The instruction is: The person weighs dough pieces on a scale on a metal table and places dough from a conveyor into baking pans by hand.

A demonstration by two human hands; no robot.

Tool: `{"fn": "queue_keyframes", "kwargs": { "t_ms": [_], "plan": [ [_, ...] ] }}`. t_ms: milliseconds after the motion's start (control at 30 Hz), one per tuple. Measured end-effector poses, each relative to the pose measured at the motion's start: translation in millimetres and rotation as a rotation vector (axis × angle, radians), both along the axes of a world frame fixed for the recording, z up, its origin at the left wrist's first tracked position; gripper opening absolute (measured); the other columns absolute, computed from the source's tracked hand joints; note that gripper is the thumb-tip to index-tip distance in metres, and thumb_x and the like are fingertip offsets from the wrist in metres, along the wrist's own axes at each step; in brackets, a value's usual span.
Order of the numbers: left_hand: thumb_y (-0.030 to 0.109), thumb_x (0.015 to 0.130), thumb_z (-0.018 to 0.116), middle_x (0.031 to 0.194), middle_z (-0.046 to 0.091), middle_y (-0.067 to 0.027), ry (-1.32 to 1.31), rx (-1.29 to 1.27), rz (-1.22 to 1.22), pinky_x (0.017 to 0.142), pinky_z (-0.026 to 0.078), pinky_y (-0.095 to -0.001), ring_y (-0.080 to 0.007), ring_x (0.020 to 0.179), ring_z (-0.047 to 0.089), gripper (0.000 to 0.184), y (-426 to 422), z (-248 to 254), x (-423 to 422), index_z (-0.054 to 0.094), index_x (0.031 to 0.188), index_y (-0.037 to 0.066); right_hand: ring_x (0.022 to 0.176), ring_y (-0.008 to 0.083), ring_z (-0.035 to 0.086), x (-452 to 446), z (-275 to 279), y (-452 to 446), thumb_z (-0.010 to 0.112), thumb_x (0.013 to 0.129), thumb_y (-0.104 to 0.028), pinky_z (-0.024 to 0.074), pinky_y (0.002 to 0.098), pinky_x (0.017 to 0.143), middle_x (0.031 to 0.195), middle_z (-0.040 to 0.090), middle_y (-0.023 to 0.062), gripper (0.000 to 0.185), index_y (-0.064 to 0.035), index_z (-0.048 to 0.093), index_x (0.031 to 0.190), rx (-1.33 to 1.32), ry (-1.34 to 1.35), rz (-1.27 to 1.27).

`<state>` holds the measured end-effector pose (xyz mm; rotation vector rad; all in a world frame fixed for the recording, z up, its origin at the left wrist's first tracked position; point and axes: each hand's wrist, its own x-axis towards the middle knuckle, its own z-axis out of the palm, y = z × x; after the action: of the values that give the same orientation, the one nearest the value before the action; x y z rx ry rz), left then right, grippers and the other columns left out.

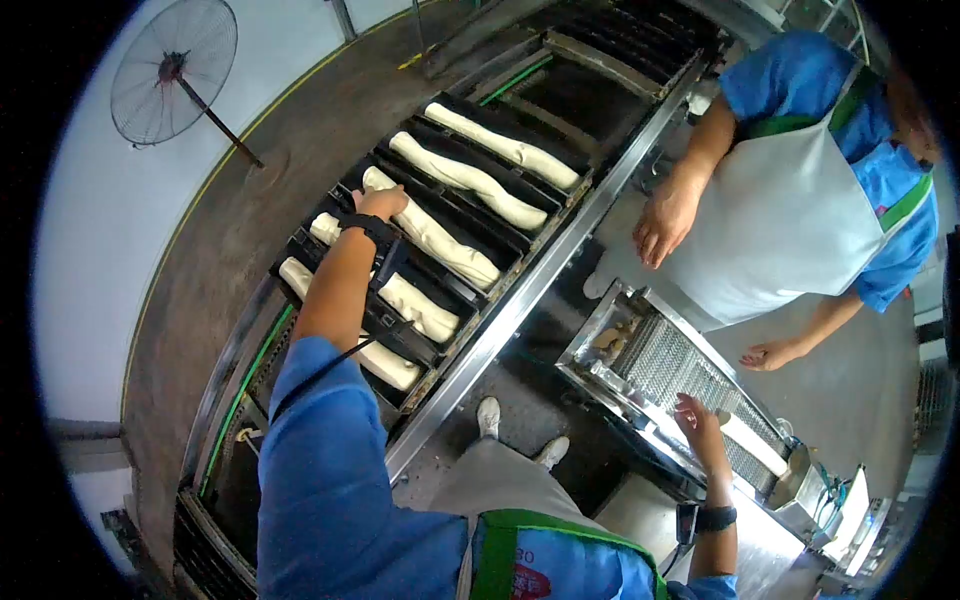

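Note:
My left hand [382,203] rests on the upper end of a long dough roll [440,245], the middle one in a black multi-slot pan [520,238]. Its fingers are partly hidden, and they touch the dough. Two dough rolls lie in the slots above it and two more below, partly behind my left arm. My right hand [700,425] is over the metal mesh conveyor [670,360] with its fingers apart and nothing held. Just right of it, a dough roll [752,443] lies on the mesh.
A co-worker in a white apron [770,220] stands across the mesh conveyor, both hands free. A steel rail [540,290] runs along the pan's near side. Small dough scraps [612,338] lie at the mesh conveyor's end. A large fan [173,68] stands upper left.

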<state>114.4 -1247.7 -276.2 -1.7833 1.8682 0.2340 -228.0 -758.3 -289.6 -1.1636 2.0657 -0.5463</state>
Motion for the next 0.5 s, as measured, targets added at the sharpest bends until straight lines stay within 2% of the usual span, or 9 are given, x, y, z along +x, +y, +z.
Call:
{"fn": "queue_keyframes", "kwargs": {
  "t_ms": [100,167,200,300,367,400,433,467,500],
  "plan": [
    [0.031,0.084,0.023,0.132,0.024,-0.007,0.014,0.069,0.105,0.098,0.009,-0.0388,-0.0219,0.122,0.02,0.043,-11,3,10,0.025,0.126,0.03,0.075,0.0163,0.055,-17,-5,-18,0.054,0.076,-0.01,0.043,0.0258,0.061,0.087,0.058,0.008,0.029,-0.0047,0.05,0.105,0.002,-0.018,0.038],
    [0.034,0.083,0.021,0.131,0.025,-0.0083,-0.061,0.018,0.161,0.098,0.008,-0.0394,-0.0221,0.122,0.02,0.043,-18,-7,13,0.024,0.126,0.031,0.079,0.025,0.057,-26,-1,-34,0.052,0.076,-0.018,0.0438,0.032,0.069,0.09,0.057,0.0155,0.034,-0.0025,0.049,0.105,0.054,-0.041,0.074],
    [0.036,0.083,0.02,0.131,0.026,-0.0086,-0.061,-0.031,0.12,0.096,0.012,-0.0408,-0.0229,0.12,0.024,0.043,-16,-12,15,0.026,0.126,0.031,0.079,0.0251,0.057,-25,13,-45,0.053,0.075,-0.017,0.0437,0.0314,0.068,0.091,0.057,0.0151,0.033,-0.0021,0.049,0.105,0.111,-0.062,0.048],
    [0.04,0.081,0.025,0.128,0.032,-0.011,0.025,-0.011,0.079,0.093,0.016,-0.0451,-0.028,0.117,0.029,0.045,-5,0,14,0.029,0.125,0.029,0.081,0.0256,0.055,-48,0,-49,0.052,0.076,-0.018,0.0426,0.0324,0.07,0.091,0.057,0.0148,0.033,-0.0028,0.049,0.105,-0.024,-0.039,0.087],
    [0.04,0.081,0.029,0.126,0.034,-0.0126,-0.056,-0.002,0.027,0.092,0.021,-0.0436,-0.0273,0.114,0.034,0.046,-10,-12,13,0.032,0.124,0.025,0.083,0.027,0.054,-57,15,-52,0.053,0.076,-0.021,0.0422,0.0336,0.072,0.092,0.056,0.0154,0.034,-0.0026,0.049,0.105,0.059,-0.031,0.059],
    [0.036,0.08,0.032,0.123,0.037,-0.0132,0.211,-0.008,-0.266,0.089,0.029,-0.0363,-0.0248,0.111,0.039,0.044,-41,-52,59,0.038,0.12,0.018,0.083,0.0279,0.054,-65,14,-46,0.053,0.077,-0.022,0.0424,0.034,0.071,0.092,0.056,0.0157,0.034,-0.0027,0.049,0.105,0.029,-0.008,0.072],
    [0.03,0.08,0.034,0.121,0.04,-0.0122,0.288,-0.081,-0.402,0.087,0.032,-0.0288,-0.023,0.109,0.04,0.042,-73,-83,77,0.044,0.115,0.009,0.083,0.0288,0.054,-75,10,-37,0.053,0.077,-0.023,0.0427,0.0344,0.071,0.093,0.056,0.016,0.035,-0.0028,0.049,0.105,0.002,0.023,0.076],
    [0.027,0.08,0.036,0.119,0.043,-0.0117,0.313,-0.036,-0.4,0.088,0.032,-0.0282,-0.0255,0.108,0.041,0.041,-83,-72,64,0.045,0.112,0.004,0.082,0.0296,0.054,-89,8,-31,0.053,0.077,-0.024,0.0429,0.0346,0.071,0.092,0.056,0.0163,0.035,-0.0031,0.049,0.105,0.008,0.017,0.072],
    [0.028,0.08,0.036,0.115,0.045,-0.0126,0.03,0.007,-0.495,0.087,0.033,-0.0303,-0.0272,0.106,0.042,0.042,-74,-32,20,0.044,0.113,0.003,0.081,0.0303,0.055,-100,7,-25,0.053,0.077,-0.025,0.0432,0.0349,0.07,0.091,0.056,0.0165,0.035,-0.0035,0.049,0.105,0.015,0.005,0.073]
  ]
}}
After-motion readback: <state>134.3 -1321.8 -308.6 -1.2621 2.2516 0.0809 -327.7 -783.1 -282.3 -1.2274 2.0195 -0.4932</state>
